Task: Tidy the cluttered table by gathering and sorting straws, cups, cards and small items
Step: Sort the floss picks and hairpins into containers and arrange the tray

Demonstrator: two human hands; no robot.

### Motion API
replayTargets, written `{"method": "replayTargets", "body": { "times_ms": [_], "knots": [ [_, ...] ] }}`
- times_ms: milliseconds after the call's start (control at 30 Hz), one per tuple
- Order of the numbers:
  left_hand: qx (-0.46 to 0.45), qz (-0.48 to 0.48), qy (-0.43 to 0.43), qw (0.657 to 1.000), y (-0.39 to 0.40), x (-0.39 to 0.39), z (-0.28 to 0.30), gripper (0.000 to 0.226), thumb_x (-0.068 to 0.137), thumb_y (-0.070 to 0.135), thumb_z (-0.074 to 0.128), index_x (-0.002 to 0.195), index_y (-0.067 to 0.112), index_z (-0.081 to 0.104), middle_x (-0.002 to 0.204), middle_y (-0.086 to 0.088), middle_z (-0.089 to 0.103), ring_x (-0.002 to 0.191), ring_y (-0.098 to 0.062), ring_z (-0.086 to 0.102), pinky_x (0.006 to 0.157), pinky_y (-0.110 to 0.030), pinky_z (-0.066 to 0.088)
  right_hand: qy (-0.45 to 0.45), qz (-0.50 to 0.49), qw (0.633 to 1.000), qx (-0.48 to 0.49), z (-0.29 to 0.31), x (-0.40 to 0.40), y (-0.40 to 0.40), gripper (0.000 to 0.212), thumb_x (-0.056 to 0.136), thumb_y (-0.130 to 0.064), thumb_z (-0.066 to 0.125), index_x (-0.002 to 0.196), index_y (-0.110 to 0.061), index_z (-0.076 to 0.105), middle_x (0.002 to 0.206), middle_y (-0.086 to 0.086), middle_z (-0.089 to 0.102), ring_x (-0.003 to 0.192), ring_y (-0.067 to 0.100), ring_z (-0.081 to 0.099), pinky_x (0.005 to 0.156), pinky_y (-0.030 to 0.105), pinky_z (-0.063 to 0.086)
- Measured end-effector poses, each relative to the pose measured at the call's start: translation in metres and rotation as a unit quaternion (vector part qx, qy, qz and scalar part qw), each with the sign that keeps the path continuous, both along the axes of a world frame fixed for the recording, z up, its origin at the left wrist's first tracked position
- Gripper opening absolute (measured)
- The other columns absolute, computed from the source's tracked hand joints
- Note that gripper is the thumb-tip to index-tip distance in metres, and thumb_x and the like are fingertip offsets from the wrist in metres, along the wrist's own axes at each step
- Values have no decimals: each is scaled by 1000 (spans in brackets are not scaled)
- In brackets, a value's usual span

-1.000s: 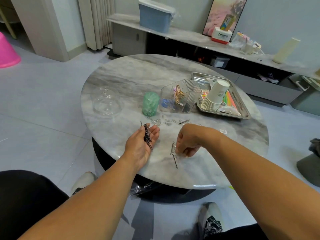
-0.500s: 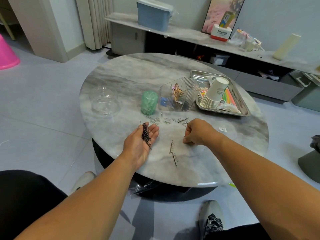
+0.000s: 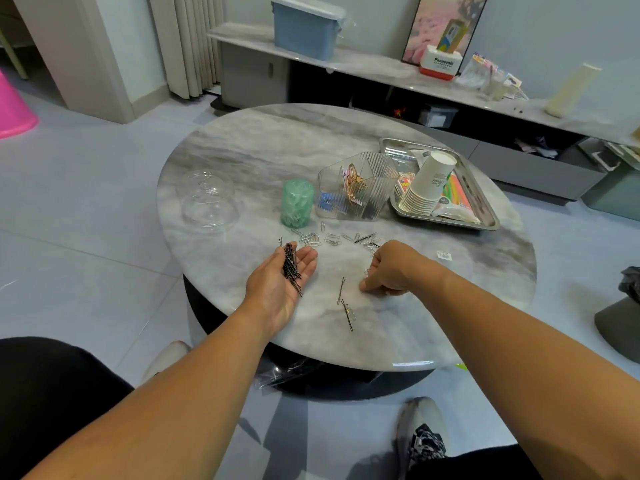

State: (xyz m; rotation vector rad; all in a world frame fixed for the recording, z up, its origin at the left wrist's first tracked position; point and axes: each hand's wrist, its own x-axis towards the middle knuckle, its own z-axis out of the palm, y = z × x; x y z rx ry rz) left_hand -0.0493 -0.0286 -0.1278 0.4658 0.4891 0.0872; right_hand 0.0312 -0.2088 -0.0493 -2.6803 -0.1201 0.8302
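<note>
My left hand [image 3: 277,285] lies palm up over the near part of the round marble table [image 3: 263,147], with a bundle of black hairpins [image 3: 292,268] resting across its palm and fingers. My right hand [image 3: 393,268] is knuckles up with its fingers curled, fingertips down on the tabletop; whatever is under them is hidden. Two loose hairpins [image 3: 341,290] lie between the hands, and a third [image 3: 347,317] lies nearer me with a paper clip beside it. Silver paper clips [image 3: 311,238] are scattered just beyond both hands.
A green cylinder box [image 3: 297,202], a clear ribbed organizer [image 3: 356,187] holding clips, and a clear dome lid [image 3: 207,199] stand mid-table. A metal tray [image 3: 450,220] at the right holds stacked paper cups [image 3: 427,185] and coloured straws [image 3: 459,192]. A low cabinet runs behind.
My right hand moved away from the loose hairpins toward the far right, then came back down a little. The left hand with its hairpin bundle has stayed put.
</note>
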Motion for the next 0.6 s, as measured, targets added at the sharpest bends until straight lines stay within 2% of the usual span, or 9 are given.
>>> {"method": "replayTargets", "body": {
  "times_ms": [100,200,267,367,467,533,600],
  "knots": [
    [-3,-2,0,1000,0,0,0,34,111,21,39,125,-3,56,104,-23,74,98,-31,75,75,-34,63,72,22,997,17,4,0,-2,34,71,-32,93,77,-13,65,77,11,74,64,20,61,61,27,54],
    [-3,-3,-2,1000,0,-1,1,35,111,22,38,126,-4,56,105,-23,74,99,-31,75,76,-34,63,115,72,990,-40,-1,-6,4,41,64,-43,95,79,-20,64,74,-1,75,66,13,67,60,23,52],
    [-2,-4,-2,1000,0,-1,1,36,111,23,38,127,-4,55,106,-23,73,99,-31,74,77,-34,63,107,80,990,-54,-4,-6,4,41,65,-42,95,81,-19,65,74,-1,75,68,13,68,61,23,52],
    [-3,-2,-3,1000,-1,-2,2,36,111,23,38,127,-4,55,104,-23,74,98,-31,75,77,-34,63,63,77,994,-46,-2,-2,-4,33,71,-32,92,75,-17,64,70,4,69,62,19,57,55,23,46],
    [-2,-2,-3,1000,0,-2,2,36,111,23,37,128,-4,55,104,-23,74,98,-31,75,76,-34,63,-43,68,996,-48,2,4,-11,25,75,-21,88,75,-15,65,77,4,70,72,22,62,67,32,54],
    [-1,-4,0,1000,-1,-2,3,37,111,23,38,129,-4,55,106,-23,73,98,-31,75,76,-34,63,-49,73,996,-28,9,3,-8,25,74,-27,90,75,-15,68,72,0,70,69,18,63,65,29,53],
    [-1,-4,1,1000,-2,-3,5,37,111,23,37,129,-4,55,107,-24,72,96,-30,75,76,-34,63,2,96,995,-37,18,-6,4,34,70,-41,91,80,-15,73,68,-3,70,65,13,63,60,24,47]
  ]
}}
